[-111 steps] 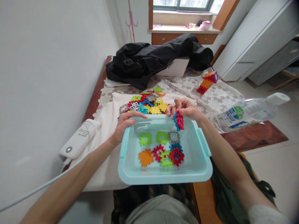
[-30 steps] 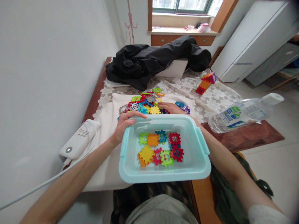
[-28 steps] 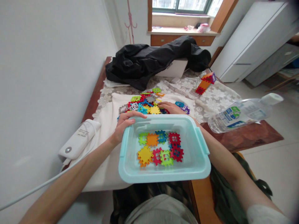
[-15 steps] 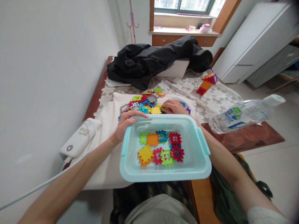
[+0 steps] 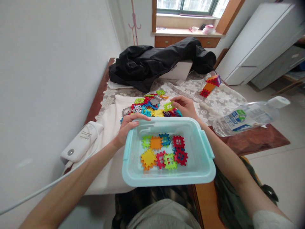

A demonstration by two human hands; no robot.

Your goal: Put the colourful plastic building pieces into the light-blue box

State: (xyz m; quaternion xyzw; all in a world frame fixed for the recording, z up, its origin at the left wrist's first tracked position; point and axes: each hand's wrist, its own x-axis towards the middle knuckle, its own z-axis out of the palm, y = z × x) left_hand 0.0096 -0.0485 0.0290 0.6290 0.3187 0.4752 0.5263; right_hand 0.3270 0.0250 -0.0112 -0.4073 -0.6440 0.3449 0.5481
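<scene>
My left hand [image 5: 130,126] grips the far left rim of a light-blue plastic tub [image 5: 166,181], thumb and fingers closed over the edge. Inside the tub lie several notched square building tiles, among them a yellow tile [image 5: 148,158], an orange tile [image 5: 156,142] and a dark red tile [image 5: 180,157]. Beyond the far rim, my right hand [image 5: 186,106] pinches a lime-green building tile [image 5: 168,106] by its right edge, just above the pile. That pile of mixed tiles [image 5: 152,103] spreads over a white cloth; the tub hides its near side.
A tilted clear bottle [image 5: 247,117] is on the right, near a tower of joined orange and red tiles [image 5: 210,86]. On the left lies a white power bank [image 5: 82,140] with a cable. Black fabric [image 5: 162,60] covers a white box [image 5: 177,70] at the back.
My right hand has lifted from the pile, moving slightly up and right, and now shows the lime-green building tile in its fingers. My left hand and the tub stay in place.
</scene>
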